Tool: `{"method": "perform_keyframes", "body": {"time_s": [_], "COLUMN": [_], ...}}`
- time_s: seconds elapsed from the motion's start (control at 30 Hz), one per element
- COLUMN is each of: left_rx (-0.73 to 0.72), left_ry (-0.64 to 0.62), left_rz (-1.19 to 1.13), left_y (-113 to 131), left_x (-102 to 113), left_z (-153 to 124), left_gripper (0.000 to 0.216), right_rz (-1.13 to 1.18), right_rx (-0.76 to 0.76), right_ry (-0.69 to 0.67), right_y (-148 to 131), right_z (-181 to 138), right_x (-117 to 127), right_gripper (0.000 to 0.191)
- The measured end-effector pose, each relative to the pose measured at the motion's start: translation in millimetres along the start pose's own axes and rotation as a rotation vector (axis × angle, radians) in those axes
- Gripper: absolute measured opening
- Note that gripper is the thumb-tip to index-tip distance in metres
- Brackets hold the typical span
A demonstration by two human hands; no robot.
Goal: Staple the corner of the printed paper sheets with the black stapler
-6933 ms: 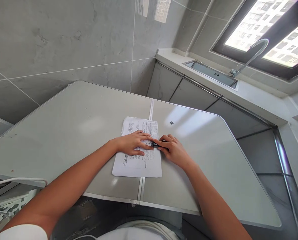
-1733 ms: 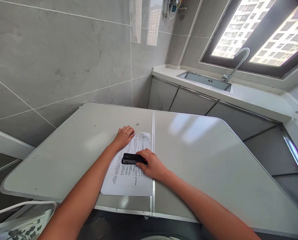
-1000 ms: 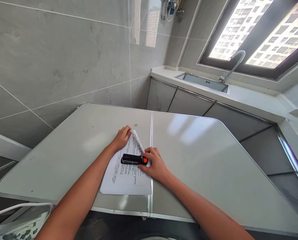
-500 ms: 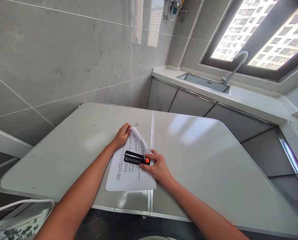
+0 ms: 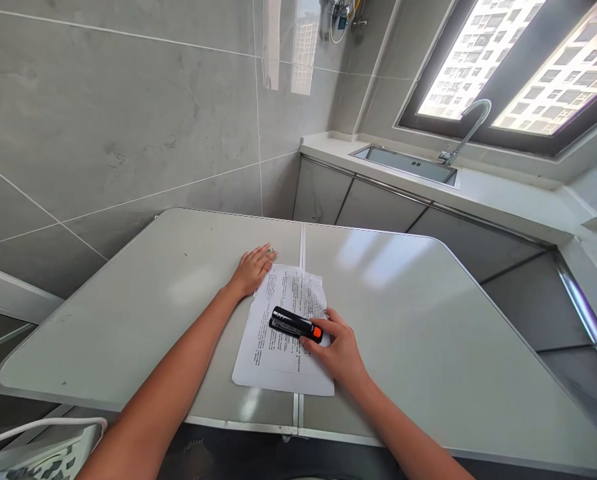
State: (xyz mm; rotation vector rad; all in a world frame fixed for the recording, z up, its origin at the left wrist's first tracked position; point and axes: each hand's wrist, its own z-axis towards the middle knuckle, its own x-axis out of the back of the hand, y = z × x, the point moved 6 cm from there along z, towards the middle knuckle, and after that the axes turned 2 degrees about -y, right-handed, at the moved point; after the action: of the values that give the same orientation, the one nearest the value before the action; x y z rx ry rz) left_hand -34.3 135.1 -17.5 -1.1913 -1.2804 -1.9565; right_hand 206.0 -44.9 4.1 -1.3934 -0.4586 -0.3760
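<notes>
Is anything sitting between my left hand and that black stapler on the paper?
Nothing visible does. The left hand rests flat by the printed white sheet's far corner; only bare paper lies between it and the black stapler with the orange end, which the right hand holds.

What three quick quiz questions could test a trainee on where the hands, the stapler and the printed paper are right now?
1. True or false: the black stapler lies on the printed paper.
2. Which hand grips the stapler? A left hand, B right hand, C both.
3. Fill in: the left hand rests flat on the ___, at the paper's far left corner.

Key: 1 true; 2 B; 3 table.
</notes>
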Motion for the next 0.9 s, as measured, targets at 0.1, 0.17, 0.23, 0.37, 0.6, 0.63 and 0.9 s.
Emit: {"method": "perform_keyframes", "body": {"time_s": [0.1,0.17,0.23,0.37,0.6,0.63,0.9], "left_rx": [0.03,0.037,0.045,0.07,0.02,0.022,0.043], "left_ry": [-0.047,-0.053,-0.028,0.061,0.138,0.138,0.027], "left_rz": [0.081,0.113,0.137,0.176,0.149,0.134,0.151], "left_y": [-3.9,-3.4,-2.0,1.4,5.5,4.2,-0.1], "left_x": [-10.1,-12.8,-12.3,-6.3,7.5,9.0,-6.9], "left_z": [-1.0,-2.2,-3.0,-4.5,-1.7,1.4,35.8], "left_gripper": [0.05,0.049,0.047,0.043,0.039,0.039,0.041], "right_rz": [-0.106,-0.152,-0.167,-0.213,-0.256,-0.258,-0.261], "right_rx": [-0.015,0.0,0.039,0.078,0.207,0.242,0.431], "right_ry": [0.028,0.026,0.024,0.053,-0.152,-0.2,-0.278], "right_y": [9.3,14.3,17.6,21.9,9.5,7.2,-0.9], "right_z": [4.2,6.6,7.6,5.2,11.1,13.1,17.7], "right_x": [6.2,8.5,10.3,15.8,20.2,19.7,8.2], "right_gripper": [0.024,0.026,0.028,0.027,0.021,0.021,0.039]}}
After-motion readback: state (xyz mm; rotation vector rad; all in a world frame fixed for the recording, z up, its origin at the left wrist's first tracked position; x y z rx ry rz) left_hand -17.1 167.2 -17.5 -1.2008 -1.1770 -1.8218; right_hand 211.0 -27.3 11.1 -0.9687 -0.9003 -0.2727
